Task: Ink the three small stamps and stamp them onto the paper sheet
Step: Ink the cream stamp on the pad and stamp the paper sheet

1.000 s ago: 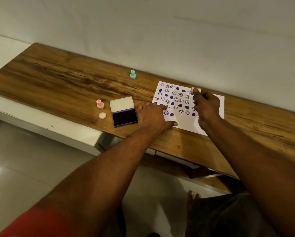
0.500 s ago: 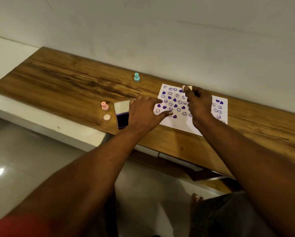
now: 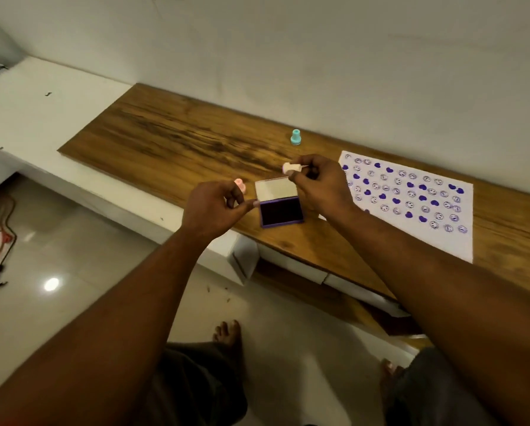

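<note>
Right hand (image 3: 319, 186) pinches a small white stamp (image 3: 291, 168) above the open ink pad (image 3: 280, 207); left hand (image 3: 214, 207) has fingers curled, nothing visibly held. The stamp appears light and rigid, best pinched at its narrow stem.

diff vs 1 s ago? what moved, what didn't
Right hand left the white stamped paper sheet, carrying the small pale stamp to above the open purple ink pad. Left hand lifted off the sheet, now beside the pad. Teal stamp, pink stamp and pad stayed put.
</note>
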`<state>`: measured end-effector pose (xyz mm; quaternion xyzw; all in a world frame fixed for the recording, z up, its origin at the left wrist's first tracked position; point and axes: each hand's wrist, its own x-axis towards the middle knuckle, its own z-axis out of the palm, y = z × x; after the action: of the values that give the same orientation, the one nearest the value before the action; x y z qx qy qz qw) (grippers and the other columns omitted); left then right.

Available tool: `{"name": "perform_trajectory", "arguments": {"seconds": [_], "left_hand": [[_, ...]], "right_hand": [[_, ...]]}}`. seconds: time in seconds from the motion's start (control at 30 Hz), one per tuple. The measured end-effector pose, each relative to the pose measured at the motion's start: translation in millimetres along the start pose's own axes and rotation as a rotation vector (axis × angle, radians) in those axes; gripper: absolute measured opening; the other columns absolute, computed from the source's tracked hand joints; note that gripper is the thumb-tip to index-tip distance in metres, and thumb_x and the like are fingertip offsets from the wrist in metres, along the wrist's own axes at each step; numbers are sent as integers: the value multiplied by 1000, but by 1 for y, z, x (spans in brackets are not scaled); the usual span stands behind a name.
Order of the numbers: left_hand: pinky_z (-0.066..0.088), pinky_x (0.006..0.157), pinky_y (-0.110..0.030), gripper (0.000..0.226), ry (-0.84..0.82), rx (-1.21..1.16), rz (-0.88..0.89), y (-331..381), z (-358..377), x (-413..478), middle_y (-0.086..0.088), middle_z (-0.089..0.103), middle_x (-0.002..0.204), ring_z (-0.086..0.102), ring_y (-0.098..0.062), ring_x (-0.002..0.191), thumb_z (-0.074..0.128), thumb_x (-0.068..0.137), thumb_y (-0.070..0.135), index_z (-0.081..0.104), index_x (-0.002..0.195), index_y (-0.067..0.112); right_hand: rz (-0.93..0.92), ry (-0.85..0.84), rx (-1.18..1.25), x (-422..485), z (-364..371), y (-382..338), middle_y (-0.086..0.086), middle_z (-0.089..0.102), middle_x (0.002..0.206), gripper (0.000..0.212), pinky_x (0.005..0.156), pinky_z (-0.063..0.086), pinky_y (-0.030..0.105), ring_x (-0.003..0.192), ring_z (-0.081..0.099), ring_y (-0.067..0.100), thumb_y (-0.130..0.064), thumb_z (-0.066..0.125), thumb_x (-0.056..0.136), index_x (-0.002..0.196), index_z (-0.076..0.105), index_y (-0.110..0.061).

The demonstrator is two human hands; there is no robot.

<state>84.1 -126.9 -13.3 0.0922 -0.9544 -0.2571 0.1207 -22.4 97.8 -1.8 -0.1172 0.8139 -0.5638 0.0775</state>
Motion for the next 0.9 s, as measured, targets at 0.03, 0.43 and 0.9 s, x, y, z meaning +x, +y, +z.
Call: {"name": "perform_trajectory", "arguments": {"seconds": [0.03, 0.43, 0.9], "left_hand": [[43, 53, -23, 40, -25, 5, -17, -5, -2, -2, 15, 62, 63, 59, -3, 59, 82, 73, 69, 71, 76, 31], [58, 72, -35, 54, -28, 102, -192, -34, 18, -13, 12, 70, 99, 67, -11, 87, 77, 76, 66, 73, 119, 33], [34, 56, -22, 31, 29, 100, -195, -20, 29, -8, 11, 67, 96, 54, -7, 78, 79, 83, 46, 78, 112, 34]], "right_hand": [[-32, -40, -61, -2, 9, -2, -11, 73, 99, 29, 71, 57, 21, 91, 69, 7, -40, 78, 89, 114, 73, -27], [-345, -261, -529, -13, 83, -11, -8, 74, 107, 30, 84, 56, 31, 93, 65, 8, -38, 66, 95, 123, 71, -29], [-413, -312, -911, -9, 89, -17, 4, 74, 108, 32, 91, 53, 41, 97, 68, 25, -33, 54, 103, 133, 64, -29]]}}
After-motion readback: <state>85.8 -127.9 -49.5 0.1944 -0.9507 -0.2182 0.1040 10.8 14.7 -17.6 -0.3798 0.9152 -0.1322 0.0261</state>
